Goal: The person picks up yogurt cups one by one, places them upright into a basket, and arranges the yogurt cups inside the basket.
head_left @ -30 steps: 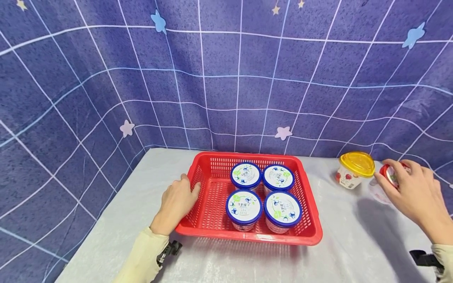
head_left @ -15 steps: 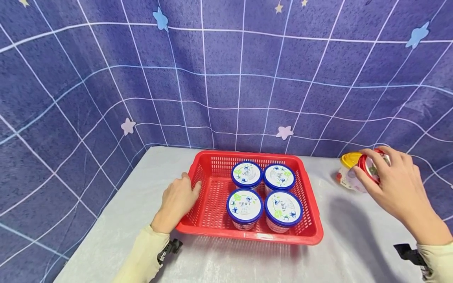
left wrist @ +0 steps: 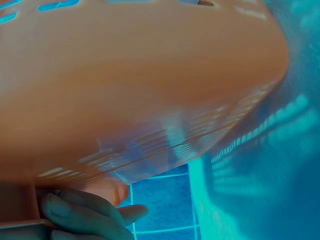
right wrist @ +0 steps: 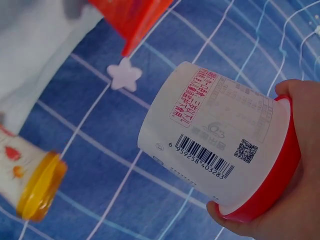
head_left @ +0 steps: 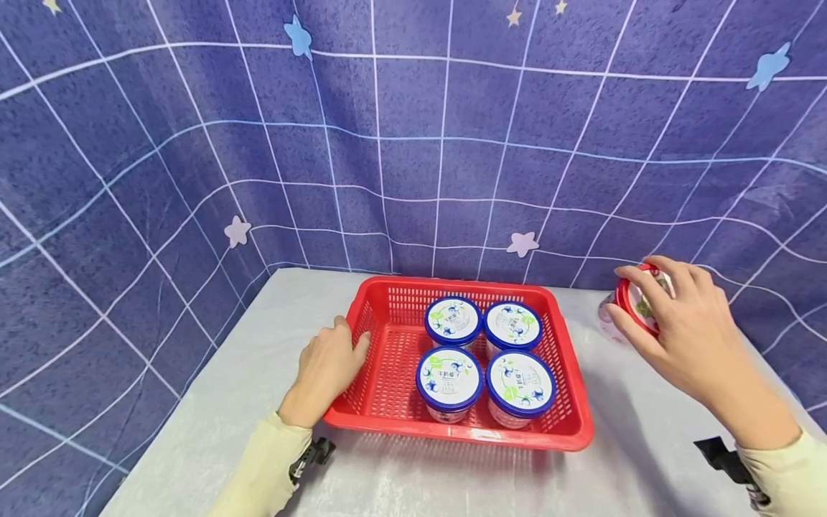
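My left hand (head_left: 326, 370) grips the left rim of a red plastic basket (head_left: 452, 429), thumb on the inner side. Oddly tinted in the left wrist view, the basket's outer wall (left wrist: 125, 65) fills the top, with fingertips (left wrist: 57, 205) at its edge. Several blue-lidded cups (head_left: 450, 380) stand upright in the basket's middle and right. Right of the basket, my right hand (head_left: 691, 337) holds a red-lidded cup (right wrist: 210, 135) by its lid, above the table and tilted. Its white side with a barcode shows in the right wrist view.
A yellow-lidded cup (right wrist: 42, 187) stands near the curtain, seen in the right wrist view; in the head view it is hidden behind the right hand and its cup. A blue grid-patterned curtain (head_left: 413, 165) rises behind the white table (head_left: 271, 323).
My right hand has lifted the red-lidded cup and carried it left, past the yellow-lidded cup. My left hand and the basket have stayed in place.
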A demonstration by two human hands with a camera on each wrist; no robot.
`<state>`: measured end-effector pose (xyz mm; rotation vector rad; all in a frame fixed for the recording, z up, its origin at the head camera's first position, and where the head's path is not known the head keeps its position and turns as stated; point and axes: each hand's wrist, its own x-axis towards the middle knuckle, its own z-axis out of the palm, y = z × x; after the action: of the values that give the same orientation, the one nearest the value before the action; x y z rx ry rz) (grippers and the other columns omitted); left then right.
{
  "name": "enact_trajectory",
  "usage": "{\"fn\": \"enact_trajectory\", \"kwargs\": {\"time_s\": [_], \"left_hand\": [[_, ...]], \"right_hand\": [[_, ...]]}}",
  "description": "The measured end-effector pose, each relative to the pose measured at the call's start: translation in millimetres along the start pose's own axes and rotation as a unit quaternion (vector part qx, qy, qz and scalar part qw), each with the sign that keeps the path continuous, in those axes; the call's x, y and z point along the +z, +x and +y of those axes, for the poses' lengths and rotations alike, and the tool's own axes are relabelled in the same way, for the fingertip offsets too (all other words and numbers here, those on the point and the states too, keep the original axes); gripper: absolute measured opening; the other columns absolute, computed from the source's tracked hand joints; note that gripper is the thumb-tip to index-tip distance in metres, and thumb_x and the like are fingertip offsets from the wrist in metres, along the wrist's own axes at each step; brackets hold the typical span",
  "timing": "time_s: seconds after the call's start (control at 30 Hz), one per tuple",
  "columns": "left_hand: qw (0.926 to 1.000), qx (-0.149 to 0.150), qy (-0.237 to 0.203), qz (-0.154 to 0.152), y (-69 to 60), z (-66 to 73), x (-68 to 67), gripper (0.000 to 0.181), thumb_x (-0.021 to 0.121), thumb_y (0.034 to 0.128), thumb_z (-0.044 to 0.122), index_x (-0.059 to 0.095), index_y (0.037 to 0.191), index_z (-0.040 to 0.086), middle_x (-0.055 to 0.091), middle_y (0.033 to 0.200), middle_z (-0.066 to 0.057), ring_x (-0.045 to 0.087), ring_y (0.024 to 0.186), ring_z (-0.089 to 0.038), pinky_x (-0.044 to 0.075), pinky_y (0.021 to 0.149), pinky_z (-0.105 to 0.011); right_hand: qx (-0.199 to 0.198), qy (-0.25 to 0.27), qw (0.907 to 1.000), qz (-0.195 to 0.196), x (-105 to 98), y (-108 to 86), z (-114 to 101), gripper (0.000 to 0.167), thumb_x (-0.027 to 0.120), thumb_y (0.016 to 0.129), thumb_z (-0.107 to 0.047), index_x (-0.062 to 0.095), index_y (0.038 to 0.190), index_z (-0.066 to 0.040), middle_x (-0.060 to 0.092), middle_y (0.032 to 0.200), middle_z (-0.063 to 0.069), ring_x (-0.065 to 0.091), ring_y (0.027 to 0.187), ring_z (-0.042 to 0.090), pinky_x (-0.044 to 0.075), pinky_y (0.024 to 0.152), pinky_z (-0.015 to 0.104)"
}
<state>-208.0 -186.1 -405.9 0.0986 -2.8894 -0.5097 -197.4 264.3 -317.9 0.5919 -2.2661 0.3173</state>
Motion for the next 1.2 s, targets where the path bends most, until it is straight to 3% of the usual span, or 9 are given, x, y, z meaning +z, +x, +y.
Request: {"fn": "enact_trajectory", "kwargs": {"time_s": [0.27, 0.43, 0.8, 1.2], "left_hand": [[1.0, -0.007, 0.001, -0.007, 0.2, 1.2, -2.1, 0.047, 0.059, 0.0963, 0.036, 0.054, 0.108, -0.01, 0.056, 0.068, -0.015, 0.058, 0.053, -0.026, 0.047, 0.045, -0.038], [0.9999, -0.01, 0.006, -0.008, 0.8, 3.1, -2.4, 0.051, 0.059, 0.0962, 0.036, 0.054, 0.113, -0.012, 0.057, 0.069, -0.016, 0.059, 0.053, -0.026, 0.047, 0.046, -0.038], [0.9999, -0.01, 0.007, -0.007, 0.8, 5.3, -1.9, 0.048, 0.059, 0.0962, 0.037, 0.055, 0.11, -0.01, 0.056, 0.069, -0.015, 0.059, 0.053, -0.026, 0.047, 0.045, -0.038], [0.9999, -0.012, 0.008, -0.002, -1.0, 3.6, -2.2, 0.046, 0.059, 0.096, 0.036, 0.055, 0.106, -0.009, 0.056, 0.067, -0.014, 0.059, 0.052, -0.026, 0.047, 0.044, -0.038]], "right_hand": [[-0.039, 0.014, 0.9989, -0.023, 8.1, 20.7, -27.0, 0.051, 0.072, 0.079, -0.039, 0.063, 0.124, -0.017, 0.052, 0.127, 0.021, 0.046, 0.114, 0.045, 0.034, 0.079, 0.06], [-0.068, 0.018, 0.9969, -0.035, 14.0, 32.8, -41.8, 0.049, 0.068, 0.082, -0.042, 0.063, 0.124, -0.016, 0.053, 0.127, 0.021, 0.045, 0.117, 0.044, 0.037, 0.083, 0.061], [-0.109, 0.026, 0.9922, -0.055, 27.4, 47.2, -67.7, 0.053, 0.061, 0.088, -0.048, 0.062, 0.129, -0.014, 0.052, 0.132, 0.021, 0.043, 0.123, 0.044, 0.037, 0.091, 0.063], [-0.158, 0.035, 0.9852, -0.055, 43.2, 63.7, -91.9, 0.065, 0.033, 0.099, -0.064, 0.061, 0.131, -0.014, 0.05, 0.137, 0.023, 0.043, 0.124, 0.047, 0.036, 0.094, 0.064]]}}
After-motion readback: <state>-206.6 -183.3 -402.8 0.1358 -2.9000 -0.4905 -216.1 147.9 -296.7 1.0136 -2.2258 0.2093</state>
